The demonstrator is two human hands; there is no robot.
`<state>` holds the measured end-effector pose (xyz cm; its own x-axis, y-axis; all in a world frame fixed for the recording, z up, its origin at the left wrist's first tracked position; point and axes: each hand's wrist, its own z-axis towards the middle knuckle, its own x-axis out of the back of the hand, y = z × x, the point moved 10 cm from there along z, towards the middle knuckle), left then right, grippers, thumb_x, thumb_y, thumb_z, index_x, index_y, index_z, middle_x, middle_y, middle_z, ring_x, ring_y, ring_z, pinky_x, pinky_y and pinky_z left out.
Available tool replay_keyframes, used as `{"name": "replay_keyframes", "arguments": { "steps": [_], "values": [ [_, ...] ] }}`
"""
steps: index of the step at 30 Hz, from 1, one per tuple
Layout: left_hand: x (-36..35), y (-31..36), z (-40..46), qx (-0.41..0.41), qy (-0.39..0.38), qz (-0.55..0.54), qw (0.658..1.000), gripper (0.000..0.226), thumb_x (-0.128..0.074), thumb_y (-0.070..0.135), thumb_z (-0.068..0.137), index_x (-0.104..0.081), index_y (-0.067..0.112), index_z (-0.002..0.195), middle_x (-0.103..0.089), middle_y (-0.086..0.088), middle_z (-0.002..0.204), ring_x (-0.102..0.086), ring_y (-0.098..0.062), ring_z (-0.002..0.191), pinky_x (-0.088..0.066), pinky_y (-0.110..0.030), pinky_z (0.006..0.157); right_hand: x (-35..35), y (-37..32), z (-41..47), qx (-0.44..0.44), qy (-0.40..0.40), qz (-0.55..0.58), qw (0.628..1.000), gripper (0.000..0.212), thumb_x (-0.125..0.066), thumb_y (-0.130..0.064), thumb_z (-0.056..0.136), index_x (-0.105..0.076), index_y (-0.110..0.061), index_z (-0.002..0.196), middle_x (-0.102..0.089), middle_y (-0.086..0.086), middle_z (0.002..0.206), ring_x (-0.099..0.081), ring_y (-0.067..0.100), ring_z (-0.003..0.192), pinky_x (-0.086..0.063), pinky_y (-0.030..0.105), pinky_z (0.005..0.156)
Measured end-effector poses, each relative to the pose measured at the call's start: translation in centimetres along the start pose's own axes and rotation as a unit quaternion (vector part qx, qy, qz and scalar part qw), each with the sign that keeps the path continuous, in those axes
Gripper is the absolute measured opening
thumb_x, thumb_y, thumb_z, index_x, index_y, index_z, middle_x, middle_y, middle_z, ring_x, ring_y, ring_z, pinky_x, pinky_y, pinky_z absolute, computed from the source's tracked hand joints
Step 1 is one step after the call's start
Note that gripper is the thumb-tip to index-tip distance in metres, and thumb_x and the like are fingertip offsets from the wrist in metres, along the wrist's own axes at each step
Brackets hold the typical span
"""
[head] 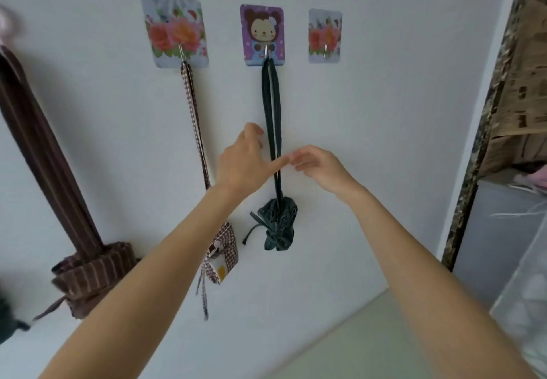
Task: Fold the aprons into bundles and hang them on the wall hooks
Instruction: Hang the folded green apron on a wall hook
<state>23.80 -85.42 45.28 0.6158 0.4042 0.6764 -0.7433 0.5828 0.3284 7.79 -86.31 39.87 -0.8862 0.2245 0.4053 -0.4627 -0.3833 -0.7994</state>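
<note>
Our two forearms fill the near view, reaching up to the white wall [370,112]. We have our left hand [242,159] spread open, thumb stretched across the dark green strap [270,106]; whether it touches the strap we cannot tell. Our right hand [318,164] is loosely curled just beside that strap, holding nothing we can see. That strap loops over the bear hook [262,35], and the dark green bundle [278,224] hangs below it against the wall. Left of it, the checked bundle [223,255] hangs from the flower hook [176,30], and the brown striped bundle [88,278] hangs farther left, its hook blurred. We judge three aprons done; the small flower hook [325,36] on the right is bare, so one more may remain.
</note>
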Motion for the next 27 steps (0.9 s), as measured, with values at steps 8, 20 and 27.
{"name": "replay_keyframes", "arguments": {
  "steps": [8, 20, 27],
  "values": [
    [-8.2, -2.7, -7.6, 0.064, -0.186, -0.048, 0.979, 0.041, -0.063, 0.046, 0.084, -0.064, 0.017, 0.112, -0.065, 0.0, 0.11, -0.062, -0.018, 0.098, -0.047, -0.028, 0.082, -4.1, 7.4, -8.0, -0.026, 0.005, 0.072, 0.997, 0.027, -0.069, -0.01, 0.084, -0.055, -0.016, 0.107, -0.061, -0.002, 0.116, -0.057, 0.014, 0.11, -0.047, 0.026, 0.093],
    [-8.6, -4.3, -8.2, 0.058, -0.081, -0.111, 0.989, 0.023, -0.06, 0.025, 0.09, -0.07, 0.011, 0.106, -0.072, -0.007, 0.097, -0.066, -0.021, 0.09, -0.051, -0.034, 0.085, -4.6, 7.4, -6.0, 0.02, 0.147, -0.067, 0.987, 0.037, -0.073, -0.024, 0.079, -0.05, -0.018, 0.107, -0.055, 0.0, 0.105, -0.054, 0.009, 0.087, -0.046, 0.025, 0.072],
    [-9.0, -5.2, -7.4, 0.065, -0.075, -0.084, 0.992, 0.033, -0.07, 0.031, 0.082, -0.069, 0.015, 0.111, -0.069, -0.001, 0.11, -0.065, -0.016, 0.098, -0.048, -0.03, 0.091, -4.3, 6.5, -9.6, 0.167, 0.19, -0.122, 0.96, 0.019, -0.072, -0.003, 0.078, -0.058, -0.005, 0.091, -0.05, 0.007, 0.114, -0.053, 0.009, 0.103, -0.053, 0.027, 0.085]
  ]
}}
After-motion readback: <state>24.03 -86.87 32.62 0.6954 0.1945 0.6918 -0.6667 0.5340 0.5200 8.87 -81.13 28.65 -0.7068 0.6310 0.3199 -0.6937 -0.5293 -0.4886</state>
